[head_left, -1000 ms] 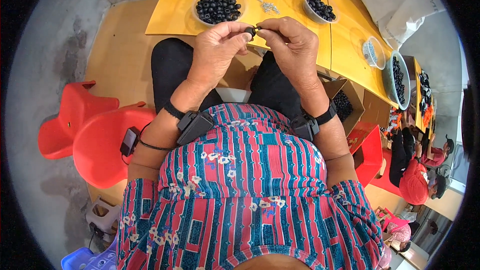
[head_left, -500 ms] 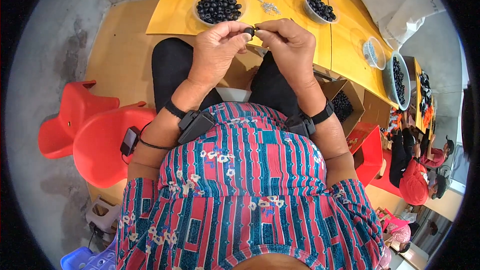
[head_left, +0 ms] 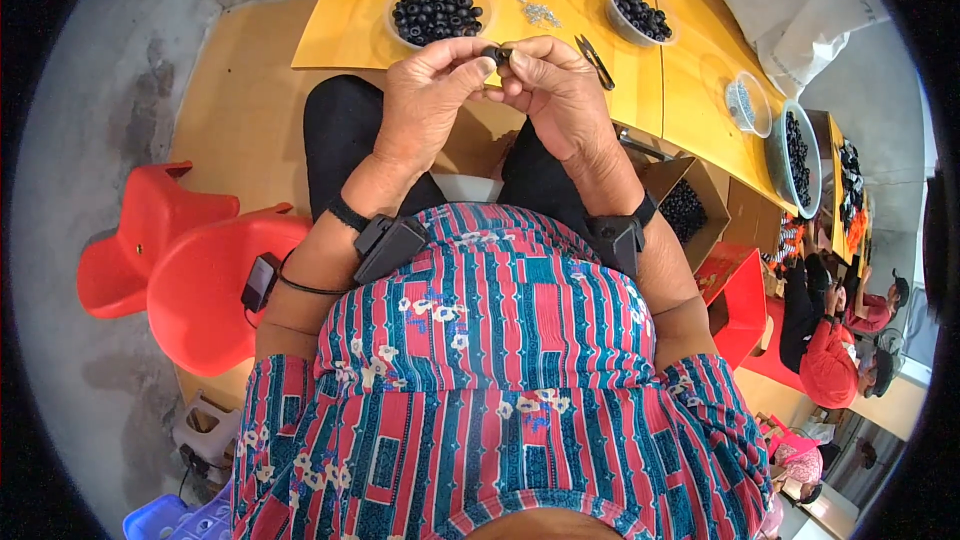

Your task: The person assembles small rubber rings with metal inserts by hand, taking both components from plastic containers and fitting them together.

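Observation:
Just past the table's near edge, my left hand (head_left: 420, 90) pinches a round black bead-like piece (head_left: 497, 55) between thumb and forefinger. From the other side my right hand (head_left: 562, 90) closes thumb and forefinger at the same spot, so the fingertips of both hands nearly meet. Whether a second small black part sits between them is hidden by the fingers. Beyond my left hand is a clear round bowl (head_left: 484, 26) of black pieces (head_left: 438, 12) with holes. Dark snips (head_left: 594, 62) lie beside my right hand.
Small silvery metal parts (head_left: 541, 13) lie scattered on the yellow table (head_left: 350, 30). To the right are another bowl of black pieces (head_left: 640, 17), a small clear tub (head_left: 748, 105) and a larger basin (head_left: 784, 165). Red chairs (head_left: 225, 285) stand left; people (head_left: 830, 365) sit far right.
My right hand has turned and shifted slightly left, bringing its fingertips against the piece in my left hand. The snips, covered before, now show on the table.

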Demonstrator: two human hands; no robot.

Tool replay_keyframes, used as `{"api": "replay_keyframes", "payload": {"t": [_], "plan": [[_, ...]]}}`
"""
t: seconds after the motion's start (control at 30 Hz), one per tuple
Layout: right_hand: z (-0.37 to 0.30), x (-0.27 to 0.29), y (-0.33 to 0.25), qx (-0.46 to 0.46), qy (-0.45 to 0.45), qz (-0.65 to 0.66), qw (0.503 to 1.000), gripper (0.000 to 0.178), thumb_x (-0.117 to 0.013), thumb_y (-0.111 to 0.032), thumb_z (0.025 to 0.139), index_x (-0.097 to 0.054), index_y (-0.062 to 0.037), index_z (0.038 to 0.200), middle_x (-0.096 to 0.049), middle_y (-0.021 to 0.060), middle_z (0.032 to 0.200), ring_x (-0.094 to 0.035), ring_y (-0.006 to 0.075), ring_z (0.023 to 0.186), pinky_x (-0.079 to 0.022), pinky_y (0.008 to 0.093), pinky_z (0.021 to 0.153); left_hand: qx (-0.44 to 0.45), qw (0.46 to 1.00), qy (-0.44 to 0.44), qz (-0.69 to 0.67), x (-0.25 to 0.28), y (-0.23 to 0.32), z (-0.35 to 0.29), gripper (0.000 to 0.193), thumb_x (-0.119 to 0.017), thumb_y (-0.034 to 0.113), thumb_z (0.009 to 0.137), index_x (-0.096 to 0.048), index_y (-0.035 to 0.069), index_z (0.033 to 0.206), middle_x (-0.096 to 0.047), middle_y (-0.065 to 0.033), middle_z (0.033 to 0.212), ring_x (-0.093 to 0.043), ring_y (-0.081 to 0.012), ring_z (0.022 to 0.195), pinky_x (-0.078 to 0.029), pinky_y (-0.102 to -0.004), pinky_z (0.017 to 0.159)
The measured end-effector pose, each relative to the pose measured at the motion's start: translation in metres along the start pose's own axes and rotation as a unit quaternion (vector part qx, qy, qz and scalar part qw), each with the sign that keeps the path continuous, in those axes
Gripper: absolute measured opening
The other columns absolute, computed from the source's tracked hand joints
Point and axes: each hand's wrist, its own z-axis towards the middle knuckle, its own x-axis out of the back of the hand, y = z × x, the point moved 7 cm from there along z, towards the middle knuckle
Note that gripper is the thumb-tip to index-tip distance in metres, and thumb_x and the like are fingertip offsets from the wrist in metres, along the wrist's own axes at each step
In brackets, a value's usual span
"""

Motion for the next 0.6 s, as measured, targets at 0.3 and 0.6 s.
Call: {"api": "replay_keyframes", "payload": {"t": [0.3,0.6], "plan": [[0.0000,-0.0089,0.0080,-0.085,-0.072,0.062,0.992,0.018,-0.058,-0.010,0.086,-0.057,0.0010,0.100,-0.061,0.0068,0.084,-0.061,0.0153,0.072,-0.055,0.0330,0.070,-0.024,0.999,0.002,0.030,0.0051,-0.0089,0.0007,0.019,-0.061,0.003,0.084,-0.063,-0.003,0.102,-0.059,-0.0019,0.089,-0.058,-0.0075,0.079,-0.048,-0.0203,0.071],[0.0020,-0.0076,0.0049,-0.060,-0.051,0.035,0.996,0.033,-0.057,-0.010,0.086,-0.052,0.0032,0.115,-0.060,0.0084,0.086,-0.060,0.0149,0.070,-0.053,0.0295,0.069,-0.014,1.000,0.008,0.015,0.0014,-0.0100,0.0030,0.019,-0.061,0.001,0.083,-0.063,-0.003,0.101,-0.058,-0.0014,0.087,-0.058,-0.0073,0.077,-0.048,-0.0190,0.071]]}}
